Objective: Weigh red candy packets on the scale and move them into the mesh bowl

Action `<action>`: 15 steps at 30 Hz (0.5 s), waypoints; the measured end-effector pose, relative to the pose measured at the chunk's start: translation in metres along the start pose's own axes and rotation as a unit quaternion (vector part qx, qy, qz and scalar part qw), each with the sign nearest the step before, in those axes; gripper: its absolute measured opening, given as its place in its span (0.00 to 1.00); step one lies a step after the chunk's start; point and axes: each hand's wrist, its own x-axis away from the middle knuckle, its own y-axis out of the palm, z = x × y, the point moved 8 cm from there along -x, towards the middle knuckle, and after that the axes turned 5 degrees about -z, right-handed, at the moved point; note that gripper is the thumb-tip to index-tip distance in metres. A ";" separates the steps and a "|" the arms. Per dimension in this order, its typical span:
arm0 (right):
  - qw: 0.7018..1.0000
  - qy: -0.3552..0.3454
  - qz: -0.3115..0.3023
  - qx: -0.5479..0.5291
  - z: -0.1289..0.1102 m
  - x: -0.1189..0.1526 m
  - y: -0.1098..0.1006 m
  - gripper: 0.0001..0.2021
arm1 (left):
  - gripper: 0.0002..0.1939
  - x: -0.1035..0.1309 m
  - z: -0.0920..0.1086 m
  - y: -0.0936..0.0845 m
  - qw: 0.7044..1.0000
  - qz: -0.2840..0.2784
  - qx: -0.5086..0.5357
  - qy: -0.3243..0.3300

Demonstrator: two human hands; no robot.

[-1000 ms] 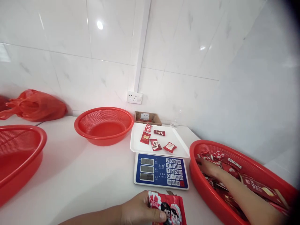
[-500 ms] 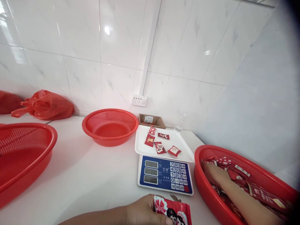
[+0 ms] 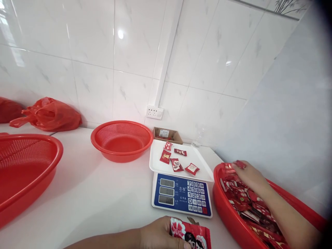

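My left hand (image 3: pixel 162 233) is closed on a red packet (image 3: pixel 192 235) printed with cartoon figures, in front of the scale. Over the back part of the right red basket (image 3: pixel 220 204), my right hand (image 3: pixel 247 174) has its fingers round small red wrapped candies (image 3: pixel 229 168). Many red packets (image 3: pixel 249 207) fill that basket. Several red candies (image 3: pixel 176 165) lie spread on the white tray (image 3: pixel 201 166) of the scale. Its blue keypad panel (image 3: pixel 181 193) faces me, with digits on the displays too faint to read.
A red basket (image 3: pixel 121 154) with nothing in it stands behind the table's middle, another red basket (image 3: pixel 52 166) at the left. Red plastic bags (image 3: pixel 52 114) rest by the wall. Behind the tray are a cardboard box (image 3: pixel 176 136) and a clear plastic item (image 3: pixel 198 138).
My right hand has come up from among the packets to the basket's back rim, now with candy in its fingers. My left hand has stayed in place with its packet. The view has shifted slightly.
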 end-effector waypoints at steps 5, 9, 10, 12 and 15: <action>0.988 -0.062 -0.064 -0.123 -0.083 0.010 0.016 0.17 | 0.26 0.000 -0.002 0.000 1.000 0.006 0.007 -0.006; 0.973 -0.076 -0.137 -0.169 -0.125 0.010 0.042 0.19 | 0.28 0.000 -0.001 -0.003 1.000 0.014 -0.022 -0.017; 0.976 -0.074 -0.133 -0.156 -0.127 0.008 0.044 0.19 | 0.29 0.000 -0.001 -0.005 0.999 0.016 -0.031 -0.022; 0.984 -0.071 -0.107 -0.120 -0.125 0.002 0.041 0.18 | 0.29 0.000 -0.003 -0.009 0.998 0.022 -0.046 -0.035; 0.994 -0.081 -0.061 -0.050 -0.105 -0.006 0.025 0.13 | 0.29 -0.001 -0.008 -0.013 0.997 0.023 -0.056 -0.050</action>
